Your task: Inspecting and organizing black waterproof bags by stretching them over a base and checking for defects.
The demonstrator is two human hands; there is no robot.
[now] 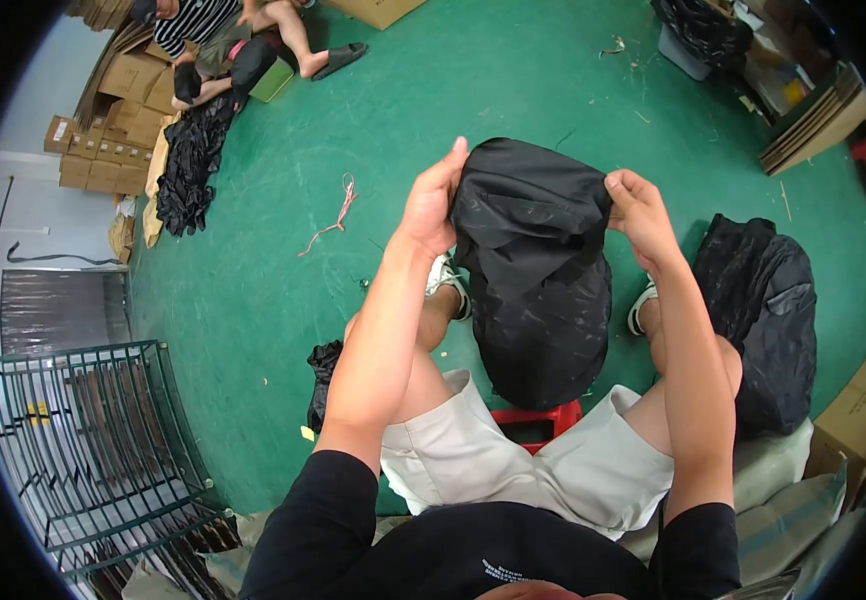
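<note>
A black fabric cover (543,300), baggy and creased with pale scuff marks, hangs between my hands above my knees. Its rounded lower end reaches down over a red plastic stool (538,425). My left hand (435,200) holds the upper left edge, thumb pointing up, with its other fingers partly hidden by the cloth. At the upper right corner, my right hand (643,215) pinches the fabric between thumb and fingers. Next to my right knee lies a pile of similar black fabric (763,310). A smaller black bundle (323,380) rests by my left leg.
On the green floor (283,280) lies a pink string (343,215). Another person (223,45) sits at the far left beside a black fabric heap (193,165) and stacked cartons (118,145). A metal rack (103,450) stands left; a carton (858,410) and sacks (783,520) are at right.
</note>
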